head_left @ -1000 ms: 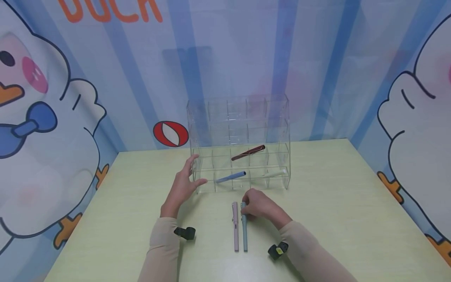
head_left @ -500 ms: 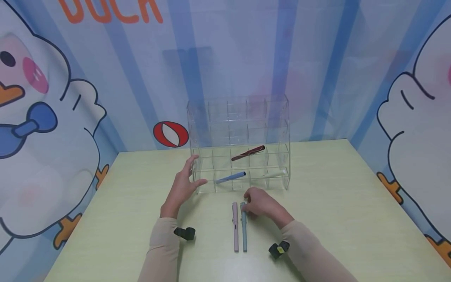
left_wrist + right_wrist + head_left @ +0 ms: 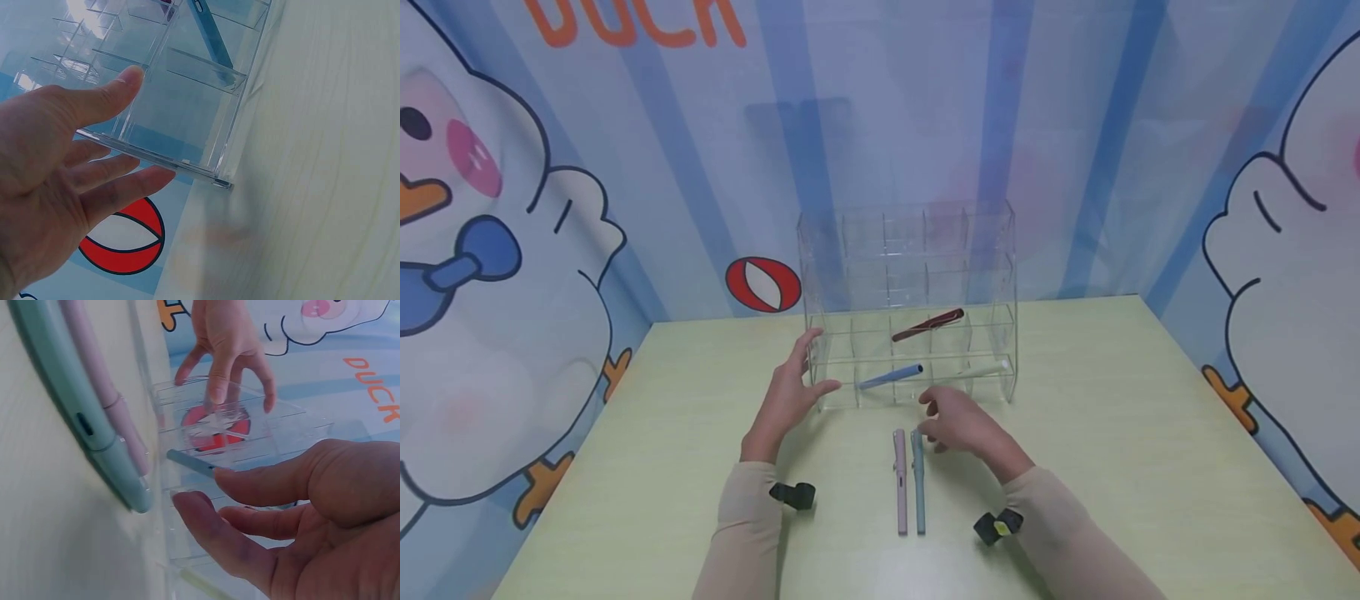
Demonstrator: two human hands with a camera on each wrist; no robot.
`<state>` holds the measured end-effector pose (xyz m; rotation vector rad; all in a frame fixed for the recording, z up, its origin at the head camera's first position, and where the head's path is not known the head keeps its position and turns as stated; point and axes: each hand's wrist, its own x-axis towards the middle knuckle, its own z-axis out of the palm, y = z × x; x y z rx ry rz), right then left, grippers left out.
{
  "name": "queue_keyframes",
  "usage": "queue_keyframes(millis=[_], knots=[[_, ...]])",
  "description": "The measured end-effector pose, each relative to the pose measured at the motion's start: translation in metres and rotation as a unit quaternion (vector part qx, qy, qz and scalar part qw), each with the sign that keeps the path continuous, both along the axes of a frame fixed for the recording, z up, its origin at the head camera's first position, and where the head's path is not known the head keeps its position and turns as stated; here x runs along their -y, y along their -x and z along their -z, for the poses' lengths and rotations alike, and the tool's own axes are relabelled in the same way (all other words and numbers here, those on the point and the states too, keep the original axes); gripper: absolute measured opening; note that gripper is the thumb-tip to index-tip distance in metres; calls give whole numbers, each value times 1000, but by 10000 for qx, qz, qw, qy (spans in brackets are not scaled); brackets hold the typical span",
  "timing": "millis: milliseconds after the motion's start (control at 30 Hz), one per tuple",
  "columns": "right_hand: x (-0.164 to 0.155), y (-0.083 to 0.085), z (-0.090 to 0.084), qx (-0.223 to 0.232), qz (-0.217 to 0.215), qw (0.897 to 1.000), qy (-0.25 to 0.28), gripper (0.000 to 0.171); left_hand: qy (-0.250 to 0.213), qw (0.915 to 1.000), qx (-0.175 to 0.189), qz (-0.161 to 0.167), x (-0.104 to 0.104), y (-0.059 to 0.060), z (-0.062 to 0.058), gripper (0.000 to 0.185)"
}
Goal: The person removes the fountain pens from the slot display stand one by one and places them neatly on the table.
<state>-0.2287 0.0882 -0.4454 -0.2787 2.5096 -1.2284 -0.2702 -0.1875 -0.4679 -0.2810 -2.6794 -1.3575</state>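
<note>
A clear acrylic tiered rack stands on the table. My left hand rests at its left side; in the left wrist view the thumb lies over the compartments and the fairly straight fingers reach along the side panel. In front of the rack, a lilac pen and a teal pen lie side by side. My right hand hovers by the teal pen's upper end. The right wrist view shows a gap between its thumb and forefinger, with nothing held.
Within the rack's lower tiers lie a blue pen, a dark red pen and a pale green pen. Behind the table hangs a blue striped backdrop with duck drawings.
My right hand has let go of the teal pen's upper end and shifted slightly up toward the rack, its fingers loosening. The left hand stays put, and both loose pens lie where they were.
</note>
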Motion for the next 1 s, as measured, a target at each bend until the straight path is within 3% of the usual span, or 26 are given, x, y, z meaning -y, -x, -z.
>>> queue_keyframes(millis=[267,567,767,1000], knots=[[-2,-7,-24,-250,24,9992,316,39,40,10000,-1,-36,0,-1,-1,89],[-11,-9,-40,-657,102,9961,576,36,-20,10000,7,17,0,-1,-1,90],[-15,-9,-47,-1551,65,9869,448,34,-25,10000,14,-35,2,-1,-1,89],[-19,-5,-49,-2260,467,9705,693,31,5,10000,27,5,2,0,0,89]])
